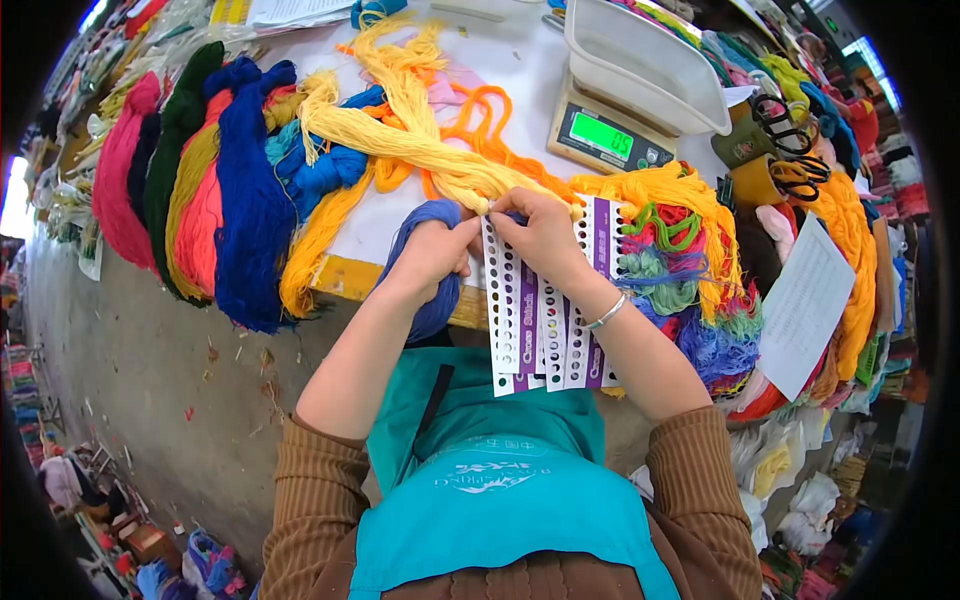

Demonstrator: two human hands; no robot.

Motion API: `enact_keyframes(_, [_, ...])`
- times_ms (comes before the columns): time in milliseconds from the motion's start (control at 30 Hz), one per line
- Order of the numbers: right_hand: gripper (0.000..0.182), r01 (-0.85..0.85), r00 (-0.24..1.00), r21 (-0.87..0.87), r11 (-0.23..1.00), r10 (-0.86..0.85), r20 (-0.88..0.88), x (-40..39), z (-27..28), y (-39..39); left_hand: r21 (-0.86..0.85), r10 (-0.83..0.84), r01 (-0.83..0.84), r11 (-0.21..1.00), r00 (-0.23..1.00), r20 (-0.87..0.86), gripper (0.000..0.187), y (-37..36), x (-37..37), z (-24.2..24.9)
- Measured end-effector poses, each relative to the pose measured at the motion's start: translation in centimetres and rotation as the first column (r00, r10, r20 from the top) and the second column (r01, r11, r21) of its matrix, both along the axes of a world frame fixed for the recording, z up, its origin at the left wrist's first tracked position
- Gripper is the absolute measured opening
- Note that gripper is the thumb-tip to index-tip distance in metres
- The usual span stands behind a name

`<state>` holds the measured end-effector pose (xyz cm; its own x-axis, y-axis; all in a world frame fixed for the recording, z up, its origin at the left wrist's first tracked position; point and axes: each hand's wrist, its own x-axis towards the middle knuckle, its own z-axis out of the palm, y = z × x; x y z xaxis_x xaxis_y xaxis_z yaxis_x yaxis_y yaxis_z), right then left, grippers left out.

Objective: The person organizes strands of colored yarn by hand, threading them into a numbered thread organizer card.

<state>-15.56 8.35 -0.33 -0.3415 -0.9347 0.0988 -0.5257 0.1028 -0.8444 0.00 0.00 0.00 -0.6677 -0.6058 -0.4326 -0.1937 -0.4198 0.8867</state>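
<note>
My left hand (436,254) is closed, with a skein of blue-violet embroidery thread (434,315) looped around it and hanging down. My right hand (540,238) pinches the end of a pale yellow thread bundle (400,140) against the top edge of a punched card. Both sets of fingertips meet there, so the exact grip is partly hidden. Several white and purple cross stitch thread cards (528,320) with rows of holes hang below my right hand, overlapping at the table's edge. Bright orange-yellow thread (660,190) lies just right of that wrist.
Skeins, including a dark blue one (255,200), drape over the table's left edge. A digital scale (610,135) carries a white plastic tray (640,60). Scissors (800,178) stand in holders at right, near a printed sheet (805,305). Tangled multicoloured thread (690,290) hangs nearby.
</note>
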Motion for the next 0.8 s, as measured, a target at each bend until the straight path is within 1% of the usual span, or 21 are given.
enact_keyframes(67, [0.011, -0.005, 0.999, -0.004, 1.0, 0.005, 0.044, 0.2, 0.1, 0.1, -0.003, -0.015, 0.015, 1.0, 0.998, 0.067, 0.02, -0.1, -0.1, 0.1])
enact_keyframes(200, [0.012, 0.0, 0.998, -0.053, 0.999, 0.004, 0.066, 0.1, -0.5, -0.5, -0.062, -0.042, 0.047, 0.997, 0.995, 0.086, 0.022, -0.9, -0.4, -0.5])
enact_keyframes(267, [0.014, -0.007, 0.999, 0.006, 1.0, 0.007, 0.038, -0.1, -0.4, -0.5, -0.286, -0.041, 0.116, 0.951, 0.966, 0.256, 0.019, -0.9, -0.2, -0.6])
enact_keyframes(300, [0.015, -0.011, 1.0, 0.026, 1.0, 0.011, -0.01, -0.1, -0.3, -0.4, -0.336, -0.006, 0.113, 0.935, 0.953, 0.303, 0.018, -1.3, 0.4, -0.8])
enact_keyframes(333, [0.015, -0.01, 1.0, 0.025, 1.0, 0.011, -0.009, -0.1, -0.2, -0.4, -0.342, 0.018, 0.081, 0.936, 0.96, 0.278, 0.018, -1.6, 1.1, -0.9])
enact_keyframes(367, [0.016, -0.021, 0.999, 0.066, 0.998, 0.024, -0.045, 0.0, 0.0, -0.5, -0.35, 0.044, 0.049, 0.935, 0.966, 0.253, 0.018, -2.0, 1.7, -0.8])
enact_keyframes(400, [0.017, -0.032, 0.996, 0.107, 0.994, 0.041, -0.081, 0.1, 0.2, -0.6, -0.31, 0.069, -0.007, 0.951, 0.979, 0.19, 0.016, -2.0, 1.9, -0.7])
enact_keyframes(433, [0.017, -0.033, 0.996, 0.105, 0.994, 0.042, -0.078, 0.3, 0.6, -0.7, -0.312, 0.071, -0.007, 0.95, 0.979, 0.193, 0.016, -1.8, 2.0, -0.4])
enact_keyframes(500, [0.027, -0.001, 0.995, 0.246, 0.969, 0.025, -0.098, 0.5, 1.3, -0.8, -0.086, 0.097, -0.096, 0.992, 0.995, 0.0, 0.013, -1.3, 2.0, 0.3])
enact_keyframes(533, [0.027, 0.001, 0.995, 0.246, 0.969, 0.024, -0.097, 0.5, 1.3, -0.8, -0.086, 0.095, -0.095, 0.992, 0.995, 0.0, 0.013, -1.1, 2.1, 0.5])
enact_keyframes(600, [0.03, -0.029, 0.984, 0.238, 0.971, 0.069, -0.162, 0.4, 1.4, -0.8, 0.057, 0.031, -0.025, 0.998, 0.993, -0.116, 0.01, -0.7, 2.0, 0.9])
enact_keyframes(633, [0.03, -0.022, 0.984, 0.239, 0.971, 0.063, -0.166, 0.3, 1.2, -0.8, 0.077, -0.016, 0.029, 0.997, 0.987, -0.162, 0.012, -0.3, 2.0, 1.5])
enact_keyframes(667, [0.031, -0.017, 0.984, 0.248, 0.969, 0.06, -0.165, 0.2, 0.8, -1.0, 0.079, -0.02, 0.033, 0.996, 0.986, -0.163, 0.012, -0.1, 1.9, 1.6])
enact_keyframes(733, [0.033, -0.015, 0.985, 0.257, 0.966, 0.059, -0.163, 0.2, 0.8, -1.3, 0.137, -0.148, 0.173, 0.975, 0.974, -0.172, 0.022, 0.0, 1.8, 1.7])
enact_keyframes(767, [0.034, -0.052, 0.998, 0.277, 0.96, 0.039, 0.054, 0.0, 1.0, -1.4, 0.144, -0.146, 0.168, 0.975, 0.977, -0.154, 0.031, -0.2, 1.8, 1.7])
enact_keyframes(800, [0.034, -0.093, 0.963, 0.287, 0.953, 0.013, 0.268, 0.0, 1.2, -1.5, 0.142, -0.145, 0.167, 0.976, 0.977, -0.154, 0.031, -0.4, 1.6, 1.6])
